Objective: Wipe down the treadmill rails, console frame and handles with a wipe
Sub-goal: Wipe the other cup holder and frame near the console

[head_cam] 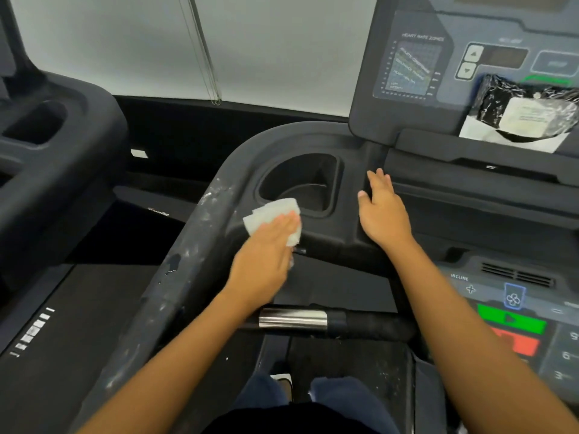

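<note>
Two hands are at work: our left hand (pixel 266 245) presses a folded white wipe (pixel 272 219) flat under its fingers against the console frame (pixel 329 242), just beside the cup holder (pixel 300 183). Our right hand (pixel 383 214) lies open, palm down, on the frame to the right of that holder, holding nothing. Pale smudges mark the left rail (pixel 188 245) alongside the wipe.
</note>
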